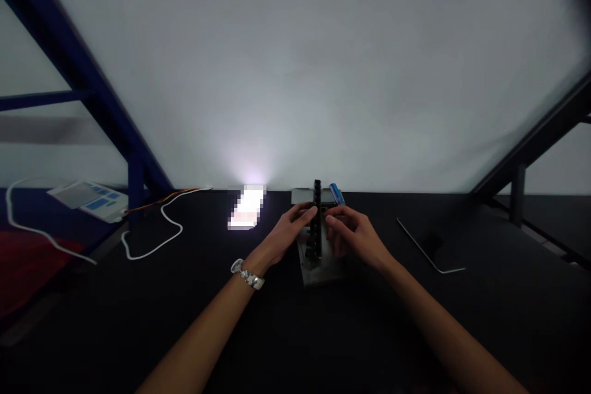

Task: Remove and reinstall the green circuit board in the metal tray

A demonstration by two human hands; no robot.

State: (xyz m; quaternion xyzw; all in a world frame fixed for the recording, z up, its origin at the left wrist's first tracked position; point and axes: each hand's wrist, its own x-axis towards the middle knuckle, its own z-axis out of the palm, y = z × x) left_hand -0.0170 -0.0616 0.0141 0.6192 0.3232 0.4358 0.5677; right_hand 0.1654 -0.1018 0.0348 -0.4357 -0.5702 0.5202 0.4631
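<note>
An upright black bar with holes (316, 220) stands on a scuffed metal base plate (319, 268) on the dark tabletop (392, 320). My left hand (289, 231) reaches in from the left, its fingertips at the bar, with a metal-link wristwatch (247, 274) on the wrist. My right hand (353, 235) is just right of the bar, fingers curled, and its contact with the bar is hard to make out. Behind the bar lie a grey flat plate (305, 196) and a blue cylinder (337, 194).
A bent thin metal rod (429, 250) lies to the right. On the left are a white cable (152, 243), a thin multicoloured wire (166, 198) and a white-and-blue sheet (87, 200). A pixelated bright patch (247, 207) sits on the table. Dark blue frame beams (92, 98) rise at the left.
</note>
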